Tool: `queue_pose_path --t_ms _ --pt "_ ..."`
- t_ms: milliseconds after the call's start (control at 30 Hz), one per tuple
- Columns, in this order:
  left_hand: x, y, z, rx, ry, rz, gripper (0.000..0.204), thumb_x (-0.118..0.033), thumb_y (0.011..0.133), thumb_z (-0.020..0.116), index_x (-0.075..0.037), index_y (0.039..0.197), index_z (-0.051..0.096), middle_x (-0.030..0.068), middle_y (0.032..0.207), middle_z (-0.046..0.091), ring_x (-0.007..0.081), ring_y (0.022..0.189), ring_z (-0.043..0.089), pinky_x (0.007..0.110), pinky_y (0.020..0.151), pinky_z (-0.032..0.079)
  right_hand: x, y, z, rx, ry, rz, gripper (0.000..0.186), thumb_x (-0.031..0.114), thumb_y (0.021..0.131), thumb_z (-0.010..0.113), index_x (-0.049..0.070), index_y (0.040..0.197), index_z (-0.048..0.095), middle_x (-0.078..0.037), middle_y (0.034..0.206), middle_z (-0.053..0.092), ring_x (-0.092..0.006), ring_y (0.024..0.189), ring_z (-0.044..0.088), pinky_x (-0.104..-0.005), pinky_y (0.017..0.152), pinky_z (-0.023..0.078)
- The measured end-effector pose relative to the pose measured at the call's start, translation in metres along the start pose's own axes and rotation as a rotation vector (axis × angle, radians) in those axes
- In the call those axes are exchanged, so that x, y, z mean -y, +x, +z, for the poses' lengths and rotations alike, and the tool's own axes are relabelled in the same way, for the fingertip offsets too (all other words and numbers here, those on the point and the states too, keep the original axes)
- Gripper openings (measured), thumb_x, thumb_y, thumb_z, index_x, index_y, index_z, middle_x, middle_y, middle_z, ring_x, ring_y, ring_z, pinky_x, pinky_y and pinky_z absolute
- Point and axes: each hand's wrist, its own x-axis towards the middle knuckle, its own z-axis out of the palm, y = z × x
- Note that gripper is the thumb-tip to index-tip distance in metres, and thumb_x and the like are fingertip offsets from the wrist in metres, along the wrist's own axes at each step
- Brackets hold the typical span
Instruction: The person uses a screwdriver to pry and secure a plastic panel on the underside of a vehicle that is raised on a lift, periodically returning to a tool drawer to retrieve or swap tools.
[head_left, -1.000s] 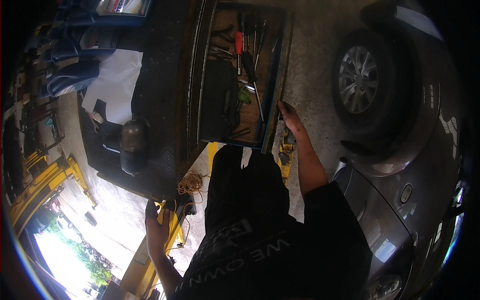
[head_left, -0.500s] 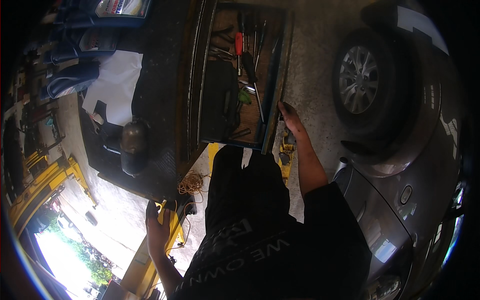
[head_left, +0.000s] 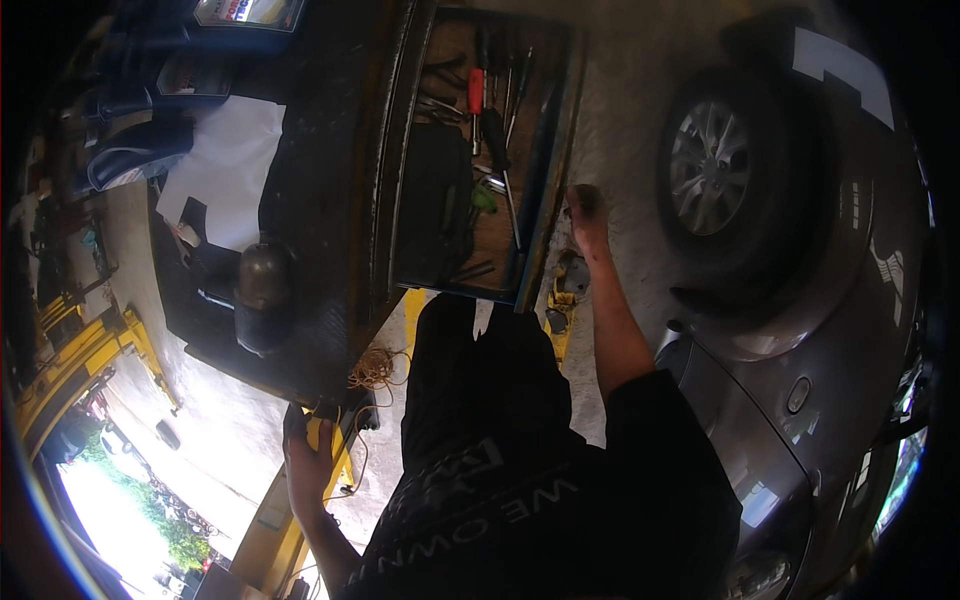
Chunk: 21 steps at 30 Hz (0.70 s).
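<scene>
The drawer [head_left: 550,180] is standing open before the person's legs, and a case [head_left: 432,195] and a red-handled tool [head_left: 475,92] are lying in it. The right hand [head_left: 590,212] is hovering just beside its outer edge; the fingers are looking blurred, so I cannot tell if they are gripping. Near the surface [head_left: 315,180], the left hand [head_left: 308,455] is holding nothing visible, its thumb pointing apart from the fingers.

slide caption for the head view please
Left hand near a black-topped cabinet, right hand beside an open drawer of hand tools, grey car to the right.
</scene>
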Motion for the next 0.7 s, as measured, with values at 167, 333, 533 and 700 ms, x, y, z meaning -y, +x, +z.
queue_pose_path --t_ms 167,333,533,700 --pt "0.005 -0.002 0.002 -0.052 0.010 0.028 0.051 -0.020 0.095 0.057 0.007 0.135 0.044 0.0293 0.138 0.045 0.0436 0.130 0.041 0.045 0.109 0.034 0.114 0.053 0.000 -0.255 -0.178 -0.452 0.030 0.028 0.091 0.066 0.001 0.105 0.065 -0.014 0.098 0.067 -0.0279 0.090 0.065 -0.0373 0.082 0.050" --pt "-0.011 0.002 -0.002 -0.052 -0.035 0.034 0.047 -0.017 0.095 0.057 0.004 0.135 0.046 0.0271 0.138 0.046 0.0441 0.130 0.041 0.047 0.108 0.035 0.156 0.159 -0.005 0.037 -0.871 -0.797 0.023 0.021 0.082 0.066 0.007 0.099 0.070 -0.018 0.097 0.068 -0.0357 0.094 0.064 -0.0443 0.085 0.051" --pt "-0.004 -0.001 0.008 -0.107 0.035 -0.015 0.052 -0.020 0.096 0.056 0.001 0.141 0.040 0.0239 0.135 0.050 0.0391 0.127 0.046 0.044 0.104 0.038 0.194 0.191 0.033 0.353 -1.664 -0.605 0.023 0.012 0.078 0.062 0.013 0.100 0.071 -0.013 0.101 0.070 -0.0323 0.102 0.065 -0.0465 0.094 0.048" --pt "-0.007 0.000 0.007 -0.118 0.064 -0.094 0.055 -0.024 0.097 0.056 0.000 0.143 0.038 0.0268 0.140 0.044 0.0433 0.128 0.044 0.049 0.104 0.039 0.183 0.210 0.050 0.457 -1.870 -0.699 0.022 0.010 0.082 0.058 0.014 0.100 0.071 -0.009 0.106 0.071 -0.0281 0.105 0.066 -0.0444 0.090 0.051"
